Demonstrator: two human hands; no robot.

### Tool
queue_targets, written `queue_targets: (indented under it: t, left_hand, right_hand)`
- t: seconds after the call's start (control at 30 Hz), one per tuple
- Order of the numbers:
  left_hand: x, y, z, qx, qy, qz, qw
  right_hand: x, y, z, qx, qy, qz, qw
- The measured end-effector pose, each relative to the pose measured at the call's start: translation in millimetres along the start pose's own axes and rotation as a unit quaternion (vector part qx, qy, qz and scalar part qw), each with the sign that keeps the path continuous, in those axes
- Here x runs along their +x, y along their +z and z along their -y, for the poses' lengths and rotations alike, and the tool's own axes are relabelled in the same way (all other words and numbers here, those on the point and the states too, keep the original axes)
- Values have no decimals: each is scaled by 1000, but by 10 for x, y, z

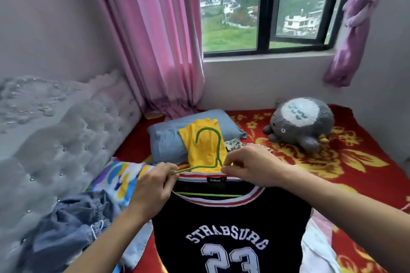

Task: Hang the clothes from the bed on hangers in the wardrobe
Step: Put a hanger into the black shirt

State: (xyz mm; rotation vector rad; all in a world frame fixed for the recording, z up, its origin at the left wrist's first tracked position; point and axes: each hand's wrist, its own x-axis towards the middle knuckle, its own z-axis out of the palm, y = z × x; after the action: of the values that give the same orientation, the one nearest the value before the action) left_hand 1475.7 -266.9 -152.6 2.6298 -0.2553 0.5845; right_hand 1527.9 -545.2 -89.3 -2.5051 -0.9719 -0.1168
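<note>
A dark navy jersey (230, 226) with "STRABSURG 23" on it hangs in front of me over the bed. A green hanger (218, 144) sits inside its striped neck, hook up, with the lower bar showing through the neck opening. My left hand (153, 186) pinches the hanger's left shoulder and the jersey's left strap. My right hand (250, 165) pinches the hanger's neck and the collar at the right. Behind them a folded yellow garment (203, 146) lies on a blue pillow (168, 137).
A grey-blue garment (73, 226) and a colourful patterned cloth (124, 175) lie at the left by the tufted grey headboard (57, 131). A grey plush toy (301, 124) rests on the red floral bedspread (346, 162). Pink curtains and a window stand behind. White cloth (317, 250) lies lower right.
</note>
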Motion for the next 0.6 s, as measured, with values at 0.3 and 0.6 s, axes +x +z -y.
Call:
queue_targets:
  t: [0.3,0.6]
  left_hand:
    - [-2439,-950,-238,136,-304,-42,942]
    - [-5013,-2533,-1155,259,-546,-79,793]
  right_hand:
    - [-480,682,1338,76,-171,97,977]
    - [-1114,852,3343,134,-346,151,916]
